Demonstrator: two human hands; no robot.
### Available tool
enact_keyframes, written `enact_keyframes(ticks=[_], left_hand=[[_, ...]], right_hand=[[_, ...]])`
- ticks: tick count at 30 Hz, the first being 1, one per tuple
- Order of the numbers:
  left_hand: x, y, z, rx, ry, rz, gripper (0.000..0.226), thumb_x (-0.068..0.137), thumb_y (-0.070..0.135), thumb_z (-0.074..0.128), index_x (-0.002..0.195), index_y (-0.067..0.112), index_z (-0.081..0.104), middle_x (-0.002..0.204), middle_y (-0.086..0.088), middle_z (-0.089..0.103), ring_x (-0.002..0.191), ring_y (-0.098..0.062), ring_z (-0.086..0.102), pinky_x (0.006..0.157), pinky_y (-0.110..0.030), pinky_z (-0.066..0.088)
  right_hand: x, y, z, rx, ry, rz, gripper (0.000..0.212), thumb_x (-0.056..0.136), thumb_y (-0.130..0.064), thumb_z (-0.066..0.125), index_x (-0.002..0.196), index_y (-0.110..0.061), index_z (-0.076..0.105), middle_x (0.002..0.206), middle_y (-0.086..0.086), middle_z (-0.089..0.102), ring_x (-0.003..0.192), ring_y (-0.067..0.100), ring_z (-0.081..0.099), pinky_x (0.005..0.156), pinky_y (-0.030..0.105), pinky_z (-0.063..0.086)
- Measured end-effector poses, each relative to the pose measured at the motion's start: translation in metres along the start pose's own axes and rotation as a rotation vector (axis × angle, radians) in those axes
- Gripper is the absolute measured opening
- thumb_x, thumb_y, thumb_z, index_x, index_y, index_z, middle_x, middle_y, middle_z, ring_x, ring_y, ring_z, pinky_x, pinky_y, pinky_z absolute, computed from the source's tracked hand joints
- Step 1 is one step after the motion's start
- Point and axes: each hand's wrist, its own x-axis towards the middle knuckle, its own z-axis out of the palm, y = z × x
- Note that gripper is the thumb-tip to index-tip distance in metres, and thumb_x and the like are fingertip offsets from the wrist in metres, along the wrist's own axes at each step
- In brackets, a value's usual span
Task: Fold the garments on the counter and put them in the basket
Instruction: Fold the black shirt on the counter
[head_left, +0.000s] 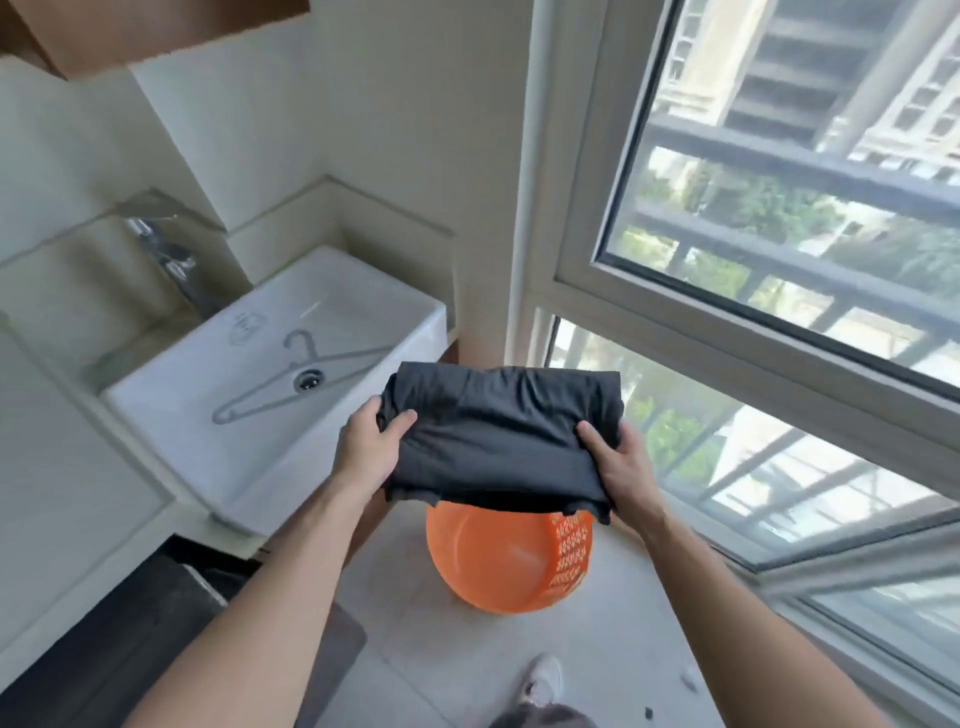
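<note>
Above an orange plastic basket (506, 558) on the pale tiled floor, a person holds a folded dark grey garment (498, 439), a soft, creased rectangle. The left hand (371, 449) and right hand (621, 467) each grip one end, thumbs on top, fingers curled beneath. The round basket has a lattice wall. Left, a grey hanger (291, 379) lies in a white rectangular sink (270, 457).

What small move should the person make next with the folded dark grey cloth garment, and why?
Probably lower the folded dark grey cloth garment straight down into the round orange plastic basket. The left hand and the right hand grip its two sides, it looks fully folded, and it appears to hang just above the basket's open mouth on the floor.
</note>
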Motion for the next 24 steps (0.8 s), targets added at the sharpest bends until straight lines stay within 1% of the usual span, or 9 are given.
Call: enact_keyframes(ticks=[3, 5, 7, 9, 11, 13, 16, 20, 24], left_hand=[[0.018, 0.006, 0.034, 0.092, -0.026, 0.003, 0.034, 0.096, 0.035, 0.060, 0.096, 0.002, 0.055, 0.095, -0.015, 0.066, 0.093, -0.034, 0.061, 0.080, -0.043, 0.048], [0.031, 0.000, 0.052, 0.129, -0.070, 0.011, 0.036, 0.098, 0.039, 0.056, 0.114, 0.007, 0.055, 0.116, -0.013, 0.066, 0.111, -0.034, 0.059, 0.094, -0.045, 0.047], [0.046, -0.015, 0.074, 0.156, -0.117, 0.014, 0.057, 0.100, 0.040, 0.054, 0.149, 0.021, 0.033, 0.150, -0.008, 0.047, 0.136, -0.032, 0.044, 0.113, -0.045, 0.037], [0.064, -0.039, 0.103, 0.191, -0.145, -0.004, 0.069, 0.101, 0.040, 0.051, 0.157, 0.032, 0.012, 0.157, -0.007, 0.037, 0.141, -0.032, 0.039, 0.112, -0.044, 0.033], [0.084, -0.078, 0.139, 0.228, -0.181, -0.009, 0.053, 0.102, 0.040, 0.049, 0.151, 0.028, 0.031, 0.146, -0.008, 0.050, 0.131, -0.034, 0.049, 0.101, -0.042, 0.041], [0.105, -0.127, 0.177, 0.278, -0.216, -0.033, 0.032, 0.102, 0.040, 0.046, 0.127, 0.021, 0.053, 0.121, -0.009, 0.063, 0.106, -0.030, 0.059, 0.082, -0.040, 0.047], [0.137, -0.217, 0.243, 0.308, -0.226, -0.063, 0.025, 0.103, 0.038, 0.045, 0.111, 0.017, 0.056, 0.102, -0.011, 0.064, 0.088, -0.029, 0.058, 0.074, -0.041, 0.047], [0.183, -0.331, 0.325, 0.286, -0.224, -0.105, 0.036, 0.103, 0.025, 0.046, 0.139, 0.022, 0.047, 0.124, -0.010, 0.061, 0.117, -0.034, 0.055, 0.092, -0.039, 0.043], [0.239, -0.449, 0.404, 0.411, -0.402, -0.132, 0.044, 0.100, 0.012, 0.052, 0.144, 0.012, 0.043, 0.147, -0.011, 0.046, 0.138, -0.034, 0.041, 0.111, -0.038, 0.031]], right_hand=[[0.018, 0.014, -0.021, -0.091, 0.040, -0.014, 0.022, 0.097, -0.024, 0.063, 0.117, -0.013, 0.063, 0.109, -0.007, 0.071, 0.099, 0.005, 0.067, 0.079, 0.017, 0.053], [0.030, 0.031, -0.030, -0.155, 0.051, -0.001, 0.023, 0.097, -0.025, 0.062, 0.118, -0.015, 0.061, 0.111, -0.006, 0.069, 0.101, 0.002, 0.065, 0.083, 0.018, 0.052], [0.044, 0.058, -0.033, -0.220, 0.084, 0.043, 0.021, 0.096, -0.029, 0.062, 0.113, -0.017, 0.062, 0.109, -0.005, 0.069, 0.101, 0.008, 0.065, 0.088, 0.031, 0.054], [0.061, 0.096, -0.035, -0.288, 0.124, 0.062, 0.019, 0.096, -0.029, 0.061, 0.109, -0.014, 0.063, 0.105, -0.001, 0.070, 0.099, 0.016, 0.065, 0.088, 0.044, 0.053], [0.076, 0.147, -0.031, -0.335, 0.160, 0.102, 0.020, 0.097, -0.026, 0.058, 0.112, -0.013, 0.062, 0.108, 0.001, 0.069, 0.101, 0.020, 0.064, 0.090, 0.046, 0.051], [0.090, 0.201, -0.023, -0.365, 0.185, 0.161, 0.022, 0.098, -0.022, 0.055, 0.117, -0.011, 0.060, 0.115, 0.005, 0.067, 0.108, 0.025, 0.061, 0.092, 0.042, 0.048], [0.116, 0.309, -0.008, -0.411, 0.192, 0.280, 0.026, 0.100, -0.015, 0.050, 0.125, -0.008, 0.055, 0.124, 0.012, 0.062, 0.117, 0.033, 0.055, 0.086, 0.032, 0.038], [0.167, 0.439, 0.014, -0.420, 0.191, 0.349, 0.036, 0.100, -0.012, 0.047, 0.136, -0.017, 0.051, 0.129, 0.009, 0.061, 0.121, 0.032, 0.054, 0.087, 0.029, 0.036], [0.223, 0.571, 0.042, -0.330, 0.244, 0.483, 0.047, 0.095, 0.000, 0.044, 0.139, -0.014, 0.052, 0.130, 0.012, 0.062, 0.121, 0.036, 0.055, 0.094, 0.031, 0.040]])
